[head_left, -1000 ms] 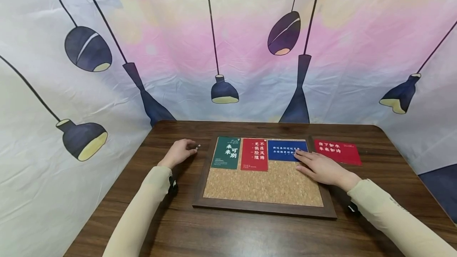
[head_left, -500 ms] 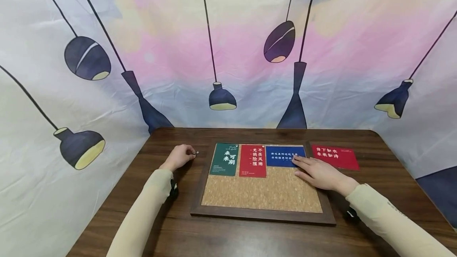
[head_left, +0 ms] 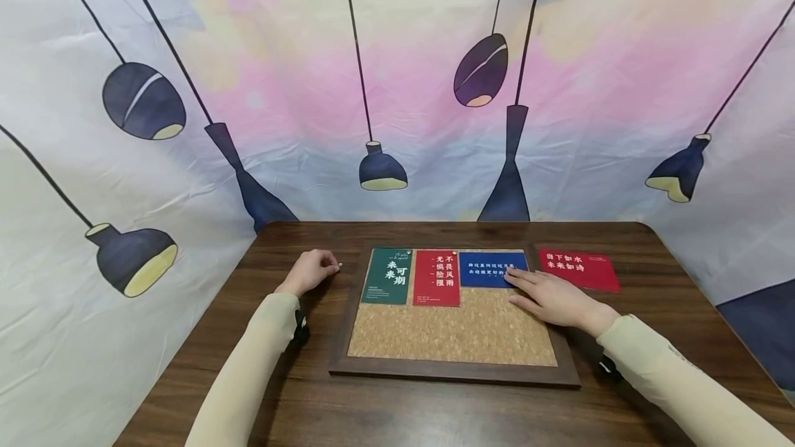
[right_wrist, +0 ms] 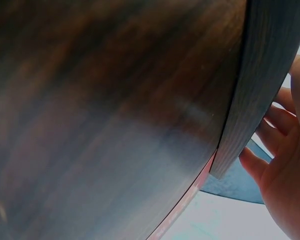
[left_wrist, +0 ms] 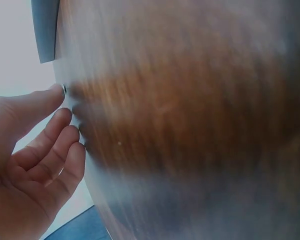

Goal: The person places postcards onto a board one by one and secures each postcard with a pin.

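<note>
In the head view my left hand [head_left: 308,272] is low over the table left of the corkboard. Its thumb and index finger pinch a tiny pale pushpin [head_left: 340,265] at the tabletop. The left wrist view shows the other fingers [left_wrist: 50,150] bent, tips at the wood. My right hand [head_left: 557,299] lies flat on the corkboard [head_left: 453,333], straight fingers pressing the right part of a blue card [head_left: 487,270]. Left of that card are a red card [head_left: 436,281] and a green card [head_left: 386,280], each with a small pin at its top right corner.
Another red card [head_left: 584,270] lies on the table [head_left: 397,412] just right of the board. The board's dark wooden frame [head_left: 450,370] stands slightly raised from the tabletop. Behind the table hangs a cloth backdrop [head_left: 422,88] painted with lamps.
Two small pale dots showed at my left fingertips; now one shows, and the fingers have closed in. My right hand stays on the blue card. The head view has shifted slightly.
</note>
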`<state>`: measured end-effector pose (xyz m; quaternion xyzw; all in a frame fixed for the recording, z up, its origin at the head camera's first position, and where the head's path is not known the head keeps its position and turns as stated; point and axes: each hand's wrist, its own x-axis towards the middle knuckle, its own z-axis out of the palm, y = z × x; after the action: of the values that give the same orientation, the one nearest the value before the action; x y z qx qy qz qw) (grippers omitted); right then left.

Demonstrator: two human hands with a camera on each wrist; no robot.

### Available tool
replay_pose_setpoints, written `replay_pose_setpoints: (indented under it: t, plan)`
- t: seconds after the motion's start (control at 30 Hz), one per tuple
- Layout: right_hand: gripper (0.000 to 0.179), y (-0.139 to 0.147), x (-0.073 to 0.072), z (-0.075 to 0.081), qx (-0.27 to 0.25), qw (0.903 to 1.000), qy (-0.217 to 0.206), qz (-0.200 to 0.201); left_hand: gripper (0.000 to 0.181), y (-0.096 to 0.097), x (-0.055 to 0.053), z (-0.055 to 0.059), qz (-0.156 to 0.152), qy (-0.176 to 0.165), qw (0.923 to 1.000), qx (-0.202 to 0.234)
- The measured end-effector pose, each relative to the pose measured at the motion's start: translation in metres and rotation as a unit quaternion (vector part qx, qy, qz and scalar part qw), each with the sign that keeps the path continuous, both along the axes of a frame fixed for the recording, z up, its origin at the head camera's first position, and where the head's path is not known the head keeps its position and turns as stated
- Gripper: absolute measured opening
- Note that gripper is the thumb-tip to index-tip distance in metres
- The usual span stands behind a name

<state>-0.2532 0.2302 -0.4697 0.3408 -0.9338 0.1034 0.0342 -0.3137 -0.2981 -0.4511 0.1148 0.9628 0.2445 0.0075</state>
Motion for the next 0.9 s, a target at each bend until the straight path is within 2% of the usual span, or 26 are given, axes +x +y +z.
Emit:
replay_pose_setpoints:
  t: [0.27, 0.53, 0.9]
  plan:
    - [0.059, -0.0007, 0.0010, 0.0001, 0.002, 1.0000, -0.004, -0.001, 0.010, 0.0007, 0.0026, 0.0043, 0.006, 0.009, 0.9998, 0.017]
    - [0.060, -0.0023, -0.0003, 0.0002, 0.004, 1.0000, 0.002, -0.002, 0.010, 0.0013, 0.0035, 0.0041, 0.011, 0.012, 0.9998, 0.012]
    - [0.062, -0.0005, -0.0017, -0.0007, 0.008, 0.9999, -0.004, -0.007, 0.012, 0.0064, 0.0019, 0.0068, 0.018, 0.018, 0.9977, 0.063]
